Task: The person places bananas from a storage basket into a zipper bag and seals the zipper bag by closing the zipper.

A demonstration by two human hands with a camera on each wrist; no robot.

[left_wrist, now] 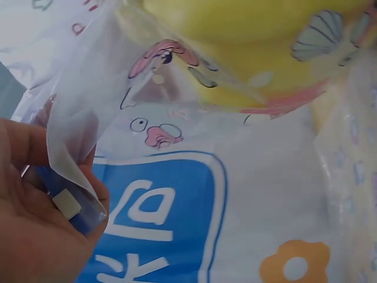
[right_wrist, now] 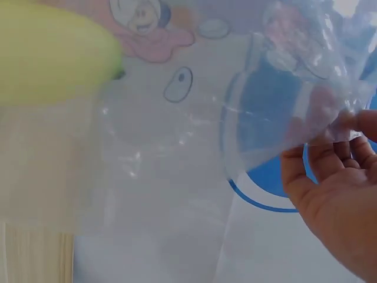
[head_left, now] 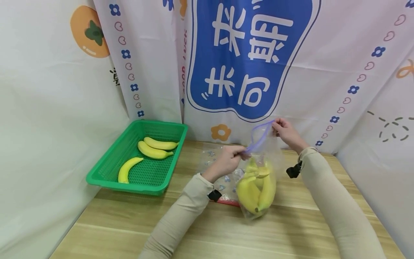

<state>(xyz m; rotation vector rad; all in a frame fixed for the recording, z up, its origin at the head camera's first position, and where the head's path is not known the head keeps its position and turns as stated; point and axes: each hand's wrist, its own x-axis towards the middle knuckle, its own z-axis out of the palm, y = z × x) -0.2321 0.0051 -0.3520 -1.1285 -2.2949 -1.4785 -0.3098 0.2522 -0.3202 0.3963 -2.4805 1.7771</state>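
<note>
A clear zip bag (head_left: 279, 158) with a purple zip edge hangs between my two hands, its mouth spread apart. Several yellow bananas (head_left: 253, 192) fill its lower part. My left hand (head_left: 228, 160) pinches the near left corner of the mouth; in the left wrist view the fingers (left_wrist: 23, 141) hold the film beside a small white slider (left_wrist: 66, 204). At the far right corner, my right hand (head_left: 288, 133) pinches the other end of the rim. Printed cartoon figures (right_wrist: 144, 23) show on the bag in the right wrist view.
A green basket (head_left: 93, 178) stands at the left with a few bananas (head_left: 154, 150) inside. Behind and under the held bag, another clear patterned bag (head_left: 223, 187) with a red edge lies flat on the wooden table (head_left: 200, 226). A printed curtain (head_left: 155, 72) hangs behind the table.
</note>
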